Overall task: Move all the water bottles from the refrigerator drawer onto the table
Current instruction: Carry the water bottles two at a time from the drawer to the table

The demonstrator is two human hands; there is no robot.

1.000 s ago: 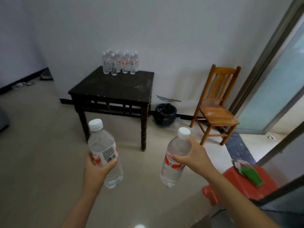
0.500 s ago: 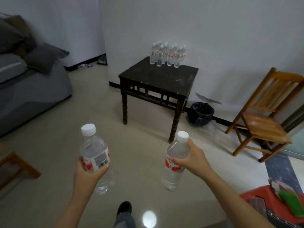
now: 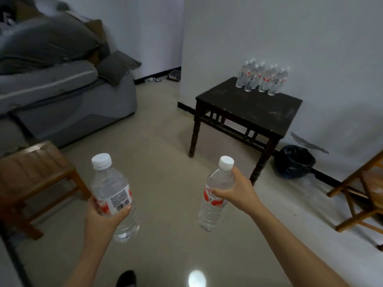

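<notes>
**Clear plastic in both hands, table swinging right**

Head view: I see my left hand wrapped round one water bottle, my right hand closed on another bottle. The dark table, far right, carries a cluster of bottles at its back edge. Against the earlier frame, the view has turned left: sofa larger, table shifted right. I judge I'm mid-carry.

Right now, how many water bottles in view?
About 10. One in the left hand, one in the right hand, and roughly eight clustered at the far edge of the dark table by the wall; they overlap, so some may be hidden.
</notes>
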